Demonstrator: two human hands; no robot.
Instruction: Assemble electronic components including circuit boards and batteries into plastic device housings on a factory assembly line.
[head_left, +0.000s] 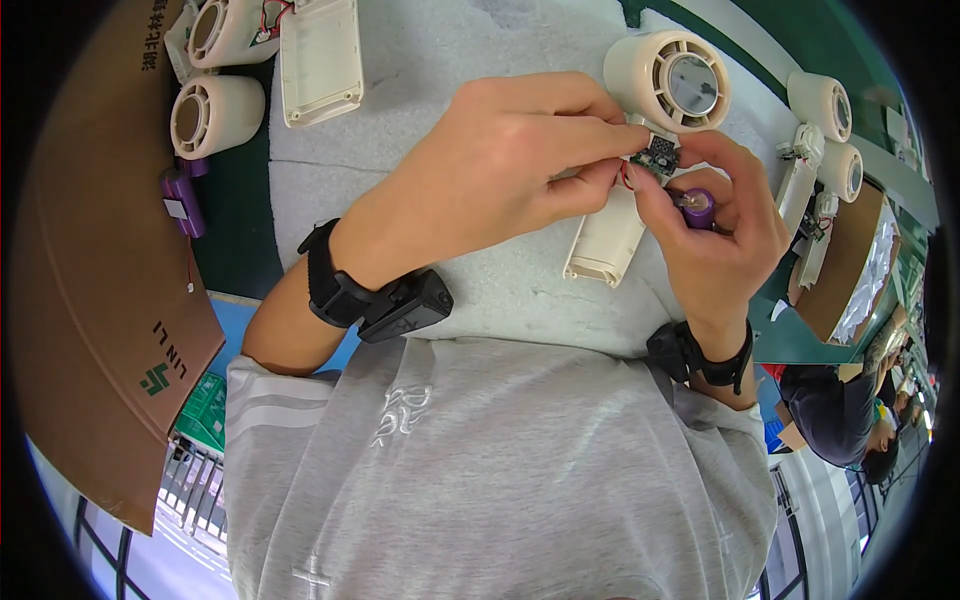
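Note:
A small dark circuit board (pixel 657 156) sits between my two hands, just below the round head of a cream handheld fan (pixel 668 82). My left hand (pixel 520 150) pinches the board's left side with thumb and forefinger. On its other side, the thumb and forefinger of my right hand (pixel 715 205) close on the board's edge. A purple cylindrical battery (pixel 698 208) is tucked in my right hand's curled fingers. Short red wire shows under the board. The fan's open cream handle shell (pixel 607 240) lies beneath my hands on the white foam pad (pixel 400 150).
Cream fan heads (pixel 217 115) and an empty handle cover (pixel 322 60) lie at the far left. A purple battery (pixel 182 203) rests beside a large cardboard box (pixel 95 280). More fan parts (pixel 800 175) and an open carton (pixel 850 270) stand at right; another person (pixel 835 410) works beyond.

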